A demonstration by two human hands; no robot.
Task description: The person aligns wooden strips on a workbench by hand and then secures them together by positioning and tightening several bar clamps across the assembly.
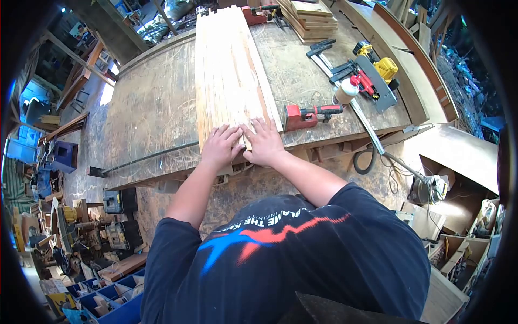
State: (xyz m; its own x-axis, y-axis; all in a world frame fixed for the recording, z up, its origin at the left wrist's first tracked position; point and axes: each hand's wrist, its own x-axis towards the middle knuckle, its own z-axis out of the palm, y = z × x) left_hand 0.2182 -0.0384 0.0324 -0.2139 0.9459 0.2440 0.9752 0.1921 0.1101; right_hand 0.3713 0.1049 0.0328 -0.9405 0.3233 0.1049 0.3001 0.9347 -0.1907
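Several long pale wooden strips point(229, 65) lie side by side on the workbench point(151, 102), running away from me. Both of my hands rest palm down on their near ends. The fingers of my left hand point(221, 144) are stretched forward over the left strips. Beside it, my right hand point(263, 143) lies with fingers spread on the right strips, the thumbs close together. Just right of the strips is a red clamp head point(300, 117) with a dark handle, near my right hand. At the far end stands another red clamp point(256, 15).
On the bench's right side are a glue bottle point(345, 92) with a red cap, a yellow cordless tool point(385, 68), and a long metal bar point(367, 125) jutting past the near edge. Stacked boards point(310, 22) sit at the back. Blue bins point(121, 291) stand at lower left.
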